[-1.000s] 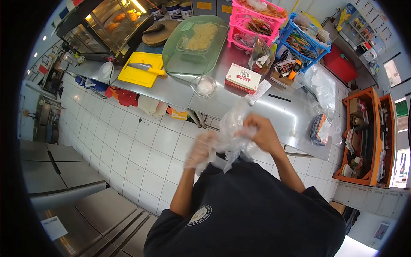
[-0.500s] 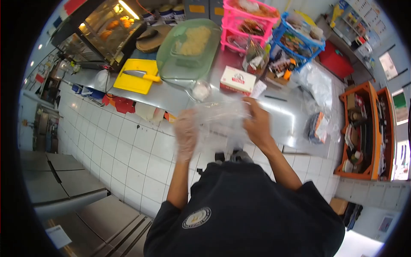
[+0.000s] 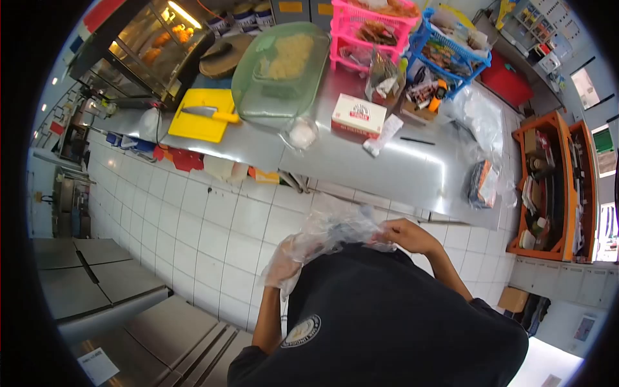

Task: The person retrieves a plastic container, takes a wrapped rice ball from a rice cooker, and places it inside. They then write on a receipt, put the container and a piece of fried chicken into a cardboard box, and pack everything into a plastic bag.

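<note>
A crumpled clear plastic bag (image 3: 338, 222) is stretched between my two hands, close to my chest and below the steel table's edge. My left hand (image 3: 285, 261), in a thin clear plastic glove, is closed on the bag's left side. My bare right hand (image 3: 409, 235) pinches the bag's right end between thumb and fingers. On the table beyond are a small tied bag with white contents (image 3: 302, 135), a white and red box (image 3: 358, 117) and a crumpled paper slip (image 3: 383, 137).
The steel table (image 3: 361, 171) bears a yellow board with a knife (image 3: 203, 116), a green lidded tub (image 3: 280, 74), pink baskets (image 3: 371, 35), blue baskets (image 3: 448, 55) and a black pen (image 3: 417, 140). An orange cabinet (image 3: 548, 187) stands right; steel units (image 3: 174, 335) stand lower left.
Both hands have come down and back toward my chest with the plastic bag, which is now bunched up. The box's neighbouring paper slip and the pen are more fully visible.
</note>
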`<state>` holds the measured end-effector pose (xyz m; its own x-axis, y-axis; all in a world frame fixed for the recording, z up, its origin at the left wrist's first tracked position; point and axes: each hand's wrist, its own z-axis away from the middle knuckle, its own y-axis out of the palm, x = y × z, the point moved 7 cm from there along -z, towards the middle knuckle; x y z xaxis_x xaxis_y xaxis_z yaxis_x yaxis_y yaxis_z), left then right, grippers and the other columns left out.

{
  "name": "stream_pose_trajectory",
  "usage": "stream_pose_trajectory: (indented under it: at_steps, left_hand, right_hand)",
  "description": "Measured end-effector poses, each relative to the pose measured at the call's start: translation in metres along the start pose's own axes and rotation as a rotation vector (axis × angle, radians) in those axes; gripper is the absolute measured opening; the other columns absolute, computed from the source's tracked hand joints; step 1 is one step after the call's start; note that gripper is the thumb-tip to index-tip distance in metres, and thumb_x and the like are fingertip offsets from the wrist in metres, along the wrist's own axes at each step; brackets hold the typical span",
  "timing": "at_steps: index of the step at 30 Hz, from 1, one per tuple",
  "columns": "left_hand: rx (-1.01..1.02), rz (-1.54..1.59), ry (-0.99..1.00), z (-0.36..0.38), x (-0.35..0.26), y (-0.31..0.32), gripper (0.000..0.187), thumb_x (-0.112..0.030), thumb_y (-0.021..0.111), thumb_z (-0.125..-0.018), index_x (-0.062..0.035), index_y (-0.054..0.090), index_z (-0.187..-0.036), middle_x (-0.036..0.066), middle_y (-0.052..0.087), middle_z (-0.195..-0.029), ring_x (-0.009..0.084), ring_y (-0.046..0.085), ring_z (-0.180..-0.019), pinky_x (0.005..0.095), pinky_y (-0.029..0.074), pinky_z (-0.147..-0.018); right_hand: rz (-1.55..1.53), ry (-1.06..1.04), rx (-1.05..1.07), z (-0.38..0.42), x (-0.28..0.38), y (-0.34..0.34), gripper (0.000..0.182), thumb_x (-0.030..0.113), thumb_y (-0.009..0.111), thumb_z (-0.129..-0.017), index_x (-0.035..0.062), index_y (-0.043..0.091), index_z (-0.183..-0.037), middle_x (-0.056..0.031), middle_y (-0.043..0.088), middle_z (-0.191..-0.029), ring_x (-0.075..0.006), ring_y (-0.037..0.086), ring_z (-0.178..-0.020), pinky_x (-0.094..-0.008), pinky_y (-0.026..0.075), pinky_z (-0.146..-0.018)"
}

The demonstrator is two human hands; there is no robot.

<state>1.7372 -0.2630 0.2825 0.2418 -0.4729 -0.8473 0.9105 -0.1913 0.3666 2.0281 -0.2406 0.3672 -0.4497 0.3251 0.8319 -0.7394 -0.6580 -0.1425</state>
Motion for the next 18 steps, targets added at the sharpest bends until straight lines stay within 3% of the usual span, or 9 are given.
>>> stream_pose_trajectory:
  at_steps: [3, 6, 7, 9, 11, 13, 14, 16, 18]
  left_hand:
    - [-0.029, 0.280, 0.049, 0.014, -0.028, 0.029, 0.014, -0.018, 0.062, -0.096, -0.0046, 0.059, -0.096, 0.011, 0.064, -0.100, 0.0157, 0.064, -0.080, 0.0341, 0.053, -0.069]
    - [-0.009, 0.622, 0.182, 0.017, -0.056, 0.042, 0.019, -0.020, 0.059, -0.097, -0.0060, 0.054, -0.109, 0.010, 0.059, -0.113, 0.0132, 0.063, -0.078, 0.0311, 0.052, -0.065]
    - [0.011, 0.709, 0.217, 0.018, -0.066, 0.046, 0.021, -0.020, 0.058, -0.097, -0.0065, 0.053, -0.113, 0.010, 0.058, -0.117, 0.0124, 0.062, -0.077, 0.0300, 0.052, -0.064]
    - [0.062, 0.845, 0.255, 0.008, -0.086, 0.058, 0.028, -0.021, 0.056, -0.098, -0.0075, 0.050, -0.121, 0.010, 0.055, -0.126, 0.0108, 0.061, -0.075, 0.0280, 0.051, -0.061]
    - [0.126, 0.955, 0.253, -0.011, -0.102, 0.072, 0.034, -0.023, 0.054, -0.099, -0.0084, 0.046, -0.130, 0.010, 0.051, -0.134, 0.0091, 0.060, -0.074, 0.0260, 0.050, -0.059]
    - [0.187, 0.998, 0.230, -0.038, -0.115, 0.088, 0.041, -0.024, 0.052, -0.100, -0.0094, 0.043, -0.138, 0.010, 0.048, -0.143, 0.0075, 0.059, -0.072, 0.0239, 0.049, -0.056]
    - [0.213, 1.015, 0.209, -0.052, -0.119, 0.096, 0.045, -0.024, 0.051, -0.101, -0.0099, 0.042, -0.142, 0.009, 0.046, -0.147, 0.0067, 0.058, -0.072, 0.0229, 0.049, -0.055]
    - [0.207, 0.958, 0.189, -0.080, -0.122, 0.112, 0.052, -0.025, 0.049, -0.102, -0.0108, 0.038, -0.151, 0.009, 0.043, -0.155, 0.0050, 0.057, -0.070, 0.0209, 0.048, -0.053]
    - [0.138, 0.827, 0.204, -0.099, -0.123, 0.126, 0.042, -0.021, 0.048, -0.101, -0.0085, 0.046, -0.141, 0.015, 0.043, -0.154, 0.0055, 0.053, -0.061, 0.0218, 0.048, -0.051]
  right_hand:
    - [-1.185, -0.218, 0.091, -0.020, -0.022, 0.028, 0.026, 0.018, 0.056, -0.101, 0.0015, 0.063, -0.120, -0.0139, 0.069, -0.114, -0.0237, 0.068, -0.104, -0.0394, 0.055, -0.095]
    - [-1.416, -0.368, -0.321, 0.000, -0.018, -0.026, 0.035, 0.015, 0.055, -0.096, -0.0016, 0.055, -0.127, -0.0094, 0.063, -0.098, -0.0198, 0.066, -0.085, -0.0311, 0.060, -0.073]
    - [-1.377, -0.493, -0.330, 0.019, 0.016, -0.044, 0.036, 0.012, 0.054, -0.094, -0.0007, 0.053, -0.127, -0.0064, 0.059, -0.089, -0.0158, 0.063, -0.078, -0.0289, 0.057, -0.064]
    - [-1.357, -0.591, -0.399, 0.047, 0.021, -0.078, 0.036, 0.008, 0.052, -0.091, 0.0011, 0.051, -0.126, -0.0013, 0.051, -0.075, -0.0081, 0.054, -0.064, -0.0243, 0.048, -0.050]
    - [-1.304, -0.575, -0.418, 0.067, 0.015, -0.098, 0.035, 0.005, 0.053, -0.090, 0.0025, 0.050, -0.125, 0.0023, 0.046, -0.068, -0.0034, 0.047, -0.056, -0.0201, 0.041, -0.046]
    - [-1.148, -0.604, -0.313, 0.076, 0.066, -0.121, 0.035, 0.004, 0.055, -0.090, 0.0033, 0.049, -0.124, 0.0048, 0.044, -0.064, -0.0011, 0.043, -0.052, -0.0169, 0.039, -0.047]
    - [-0.871, -0.322, -0.476, 0.068, 0.034, -0.137, 0.033, -0.001, 0.056, -0.089, 0.0040, 0.050, -0.122, 0.0001, 0.051, -0.074, -0.0045, 0.053, -0.066, -0.0175, 0.045, -0.059]
    - [-0.267, -0.274, -0.927, 0.082, 0.030, -0.155, 0.033, -0.004, 0.055, -0.089, 0.0040, 0.051, -0.120, -0.0043, 0.056, -0.084, -0.0099, 0.059, -0.081, -0.0226, 0.049, -0.069]
    - [0.112, -0.405, -1.227, 0.094, 0.074, -0.162, 0.024, -0.006, 0.055, -0.087, 0.0024, 0.055, -0.110, -0.0113, 0.061, -0.108, -0.0207, 0.060, -0.110, -0.0311, 0.051, -0.090]
